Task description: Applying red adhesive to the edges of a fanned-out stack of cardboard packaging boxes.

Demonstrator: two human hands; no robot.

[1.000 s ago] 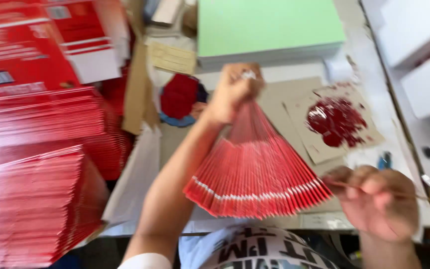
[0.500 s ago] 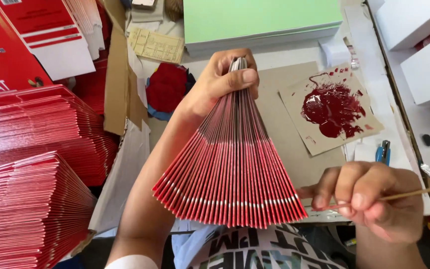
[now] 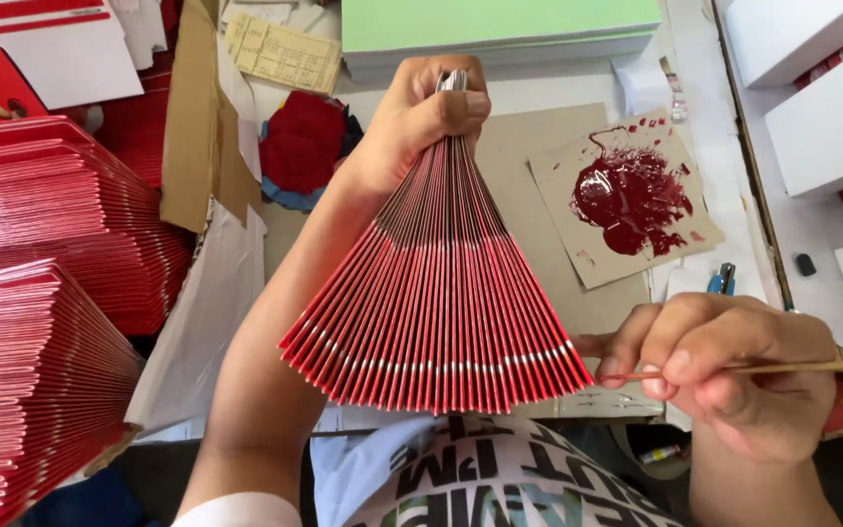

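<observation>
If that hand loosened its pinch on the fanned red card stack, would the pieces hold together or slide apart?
Probably slide apart: only the left hand pinches the fanned red cards at one end. They look thin and stiff, since each edge stays straight. Likely light, as one pinch carries them all.

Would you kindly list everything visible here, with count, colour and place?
fan of folded cards: one bundle, red, centre, pinched at its top
stick: one, thin, tan, lower right
cardboard sheet: one, brown with dark red smear, right of centre
card stacks: several, red, left
paper pad: one, green, top
boxes: two, white, top right
cloth: one, red, upper left of centre
left hand: holds the fan's top
right hand: holds the stick
</observation>
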